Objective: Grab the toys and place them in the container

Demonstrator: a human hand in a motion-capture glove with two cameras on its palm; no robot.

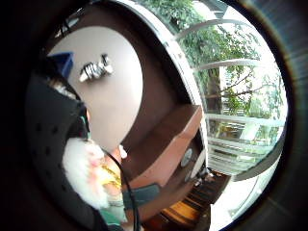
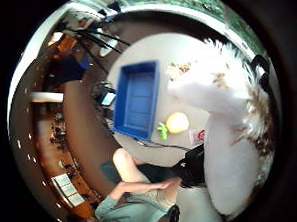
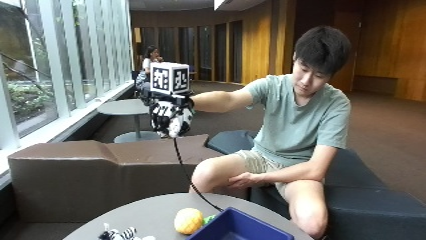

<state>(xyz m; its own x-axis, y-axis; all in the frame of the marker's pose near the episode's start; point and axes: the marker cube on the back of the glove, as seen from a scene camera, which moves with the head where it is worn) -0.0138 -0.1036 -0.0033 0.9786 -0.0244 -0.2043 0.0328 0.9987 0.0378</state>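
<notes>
In the outside view my gloved right hand (image 3: 169, 114) is raised well above the round grey table (image 3: 143, 212), fingers curled round a white fluffy toy (image 3: 176, 128). That toy fills much of the thumb side palm view (image 2: 228, 125) and shows close to the palm in the other palm view (image 1: 84, 171). On the table below stand the blue container (image 3: 236, 227) (image 2: 136, 98), a yellow pineapple-like toy (image 3: 188, 220) (image 2: 177, 122) with green leaves beside it, and a black-and-white striped toy (image 3: 118, 233) (image 1: 96, 70).
A brown padded bench (image 3: 86, 170) runs behind the table, under tall windows. The person's bare left hand (image 3: 245, 179) rests on a knee. A small red-and-white item (image 2: 197, 136) lies near the yellow toy. A second small table (image 3: 126, 107) stands farther back.
</notes>
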